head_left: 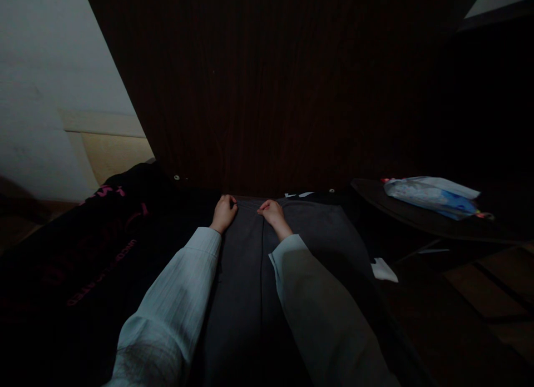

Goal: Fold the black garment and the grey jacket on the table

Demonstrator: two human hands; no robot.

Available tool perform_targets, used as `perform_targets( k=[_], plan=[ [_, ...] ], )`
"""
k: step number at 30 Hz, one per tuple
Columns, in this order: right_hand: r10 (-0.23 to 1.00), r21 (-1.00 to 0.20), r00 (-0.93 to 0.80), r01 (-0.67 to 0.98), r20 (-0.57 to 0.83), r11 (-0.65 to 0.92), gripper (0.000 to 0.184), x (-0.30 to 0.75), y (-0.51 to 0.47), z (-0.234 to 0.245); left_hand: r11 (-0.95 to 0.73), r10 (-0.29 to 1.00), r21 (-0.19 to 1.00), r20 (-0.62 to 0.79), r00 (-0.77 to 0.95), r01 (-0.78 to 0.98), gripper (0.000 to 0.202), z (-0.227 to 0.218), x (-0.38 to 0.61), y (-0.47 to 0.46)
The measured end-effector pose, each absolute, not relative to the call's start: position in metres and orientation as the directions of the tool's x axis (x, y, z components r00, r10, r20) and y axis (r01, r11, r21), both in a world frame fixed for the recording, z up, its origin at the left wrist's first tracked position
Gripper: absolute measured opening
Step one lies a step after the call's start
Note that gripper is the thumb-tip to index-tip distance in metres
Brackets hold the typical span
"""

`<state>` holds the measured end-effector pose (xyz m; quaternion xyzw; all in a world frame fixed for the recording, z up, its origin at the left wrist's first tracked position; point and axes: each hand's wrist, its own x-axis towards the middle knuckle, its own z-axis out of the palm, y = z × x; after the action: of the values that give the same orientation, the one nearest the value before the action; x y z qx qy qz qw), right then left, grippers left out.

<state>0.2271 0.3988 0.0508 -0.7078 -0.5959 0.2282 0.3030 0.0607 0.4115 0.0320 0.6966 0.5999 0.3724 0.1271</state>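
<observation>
A dark grey garment (240, 264) lies spread out before me, with a dark line running down its middle. Whether it is trousers or a skirt I cannot tell in the dim light. At its far left corner, my left hand (224, 212) is closed on the top edge. My right hand (274, 216) pinches the cloth close to the middle line, just short of the same edge. Both forearms reach forward in pale sleeves and cover parts of the cloth.
A dark wooden panel (267, 87) rises right behind the garment. Black fabric with pink lettering (104, 253) lies on the left. To the right, a plastic packet (434, 197) rests on a dark curved shelf (375, 201), above a white scrap (384, 270).
</observation>
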Motion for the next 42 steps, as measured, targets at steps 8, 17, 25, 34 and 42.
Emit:
perform_targets(
  k=[8, 17, 25, 34, 42],
  plan=[
    [0.983, -0.705, 0.177, 0.702, 0.044, -0.095, 0.01, 0.228, 0.399, 0.05, -0.238, 0.936, 0.618, 0.352, 0.006, 0.749, 0.011, 0.034, 0.061, 0.41],
    [0.984, -0.716, 0.173, 0.692, 0.041, -0.092, 0.012, 0.227, 0.4, 0.05, -0.247, 0.931, 0.626, 0.364, 0.002, 0.74, 0.012, 0.032, 0.06, 0.413],
    [0.986, -0.717, 0.168, 0.689, 0.017, -0.105, 0.011, 0.228, 0.4, 0.052, -0.255, 0.945, 0.612, 0.32, 0.06, 0.749, 0.017, 0.033, 0.06, 0.415],
    [0.974, -0.557, 0.143, 0.83, 0.174, -0.022, 0.005, 0.22, 0.387, 0.061, -0.234, 0.943, 0.601, 0.333, 0.027, 0.764, 0.023, 0.032, 0.061, 0.415],
    [0.913, -0.399, -0.177, 0.857, 0.367, 0.327, 0.023, 0.191, 0.375, 0.046, -0.24, 0.927, 0.593, 0.374, 0.001, 0.769, 0.028, 0.029, 0.062, 0.414]
  ],
)
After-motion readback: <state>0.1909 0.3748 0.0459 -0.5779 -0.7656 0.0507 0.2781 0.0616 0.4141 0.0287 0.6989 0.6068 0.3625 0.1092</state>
